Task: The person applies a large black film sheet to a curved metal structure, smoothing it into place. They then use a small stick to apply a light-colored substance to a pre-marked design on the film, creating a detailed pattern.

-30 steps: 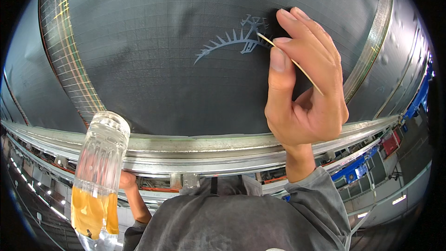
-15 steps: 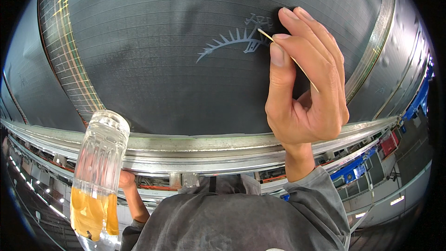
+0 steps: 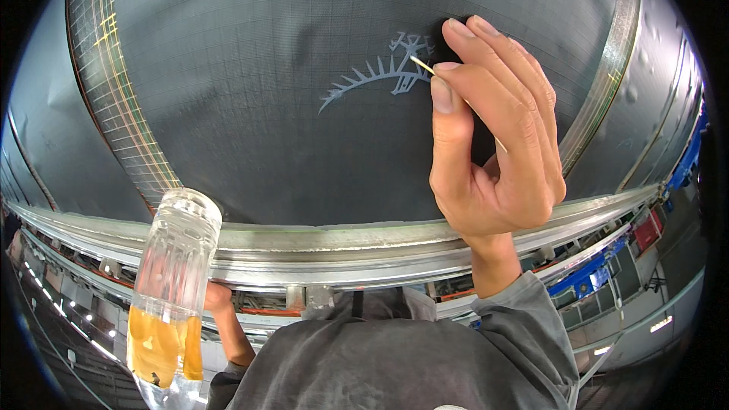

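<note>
My right hand (image 3: 505,137) is over the dark, finely lined sheet (image 3: 250,129), pinching a thin yellowish stick (image 3: 423,66) between thumb and forefinger. The stick's pale tip is at pale blue-grey drawn marks (image 3: 380,76), a spiky arc with small figures above and below it. Part of the arc's right side is hidden by my fingers. At lower left, a clear ribbed glass bottle (image 3: 176,266) with orange-yellow matter in it slants across the view. Beside it is my left hand (image 3: 218,296), its fingers hidden behind the glass.
A long metal rail (image 3: 342,237) runs across the near edge of the sheet. Bands of coloured threads (image 3: 125,83) border the sheet at left, with a pale strip (image 3: 600,91) at right. Machine frames and a blue part (image 3: 581,281) lie beyond the rail.
The view has shifted slightly, with the bottle and left hand appearing further right. My right hand and the stick's tip sit a little further left, still at the drawn marks.
</note>
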`<action>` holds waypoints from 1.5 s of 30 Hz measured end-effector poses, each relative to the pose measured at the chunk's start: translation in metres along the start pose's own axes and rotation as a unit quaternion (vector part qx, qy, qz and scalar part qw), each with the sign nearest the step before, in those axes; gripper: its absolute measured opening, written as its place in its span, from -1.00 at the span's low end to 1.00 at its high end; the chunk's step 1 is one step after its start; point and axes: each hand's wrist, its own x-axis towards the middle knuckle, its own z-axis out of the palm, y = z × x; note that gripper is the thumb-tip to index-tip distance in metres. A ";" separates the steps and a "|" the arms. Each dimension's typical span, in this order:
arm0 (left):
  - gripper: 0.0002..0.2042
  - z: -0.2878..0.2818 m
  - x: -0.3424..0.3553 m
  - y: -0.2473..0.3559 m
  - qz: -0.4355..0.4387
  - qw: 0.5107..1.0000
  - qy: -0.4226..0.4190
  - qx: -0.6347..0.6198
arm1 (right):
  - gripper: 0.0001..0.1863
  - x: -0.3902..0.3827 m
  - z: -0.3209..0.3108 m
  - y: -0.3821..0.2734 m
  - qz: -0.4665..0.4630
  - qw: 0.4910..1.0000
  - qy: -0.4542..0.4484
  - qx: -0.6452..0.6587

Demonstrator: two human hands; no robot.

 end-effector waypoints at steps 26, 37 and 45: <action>-0.62 0.000 0.005 0.003 0.036 0.999 0.001 0.022 | -0.87 0.000 -0.002 -0.001 0.009 1.000 0.000 -0.005; -0.62 -0.002 0.003 0.000 0.031 0.999 0.011 0.020 | -0.87 0.001 -0.001 -0.002 0.009 1.000 -0.005 -0.004; -0.63 -0.002 0.003 0.000 0.030 0.999 0.014 0.016 | -0.85 0.001 -0.005 -0.003 0.038 0.999 -0.010 0.035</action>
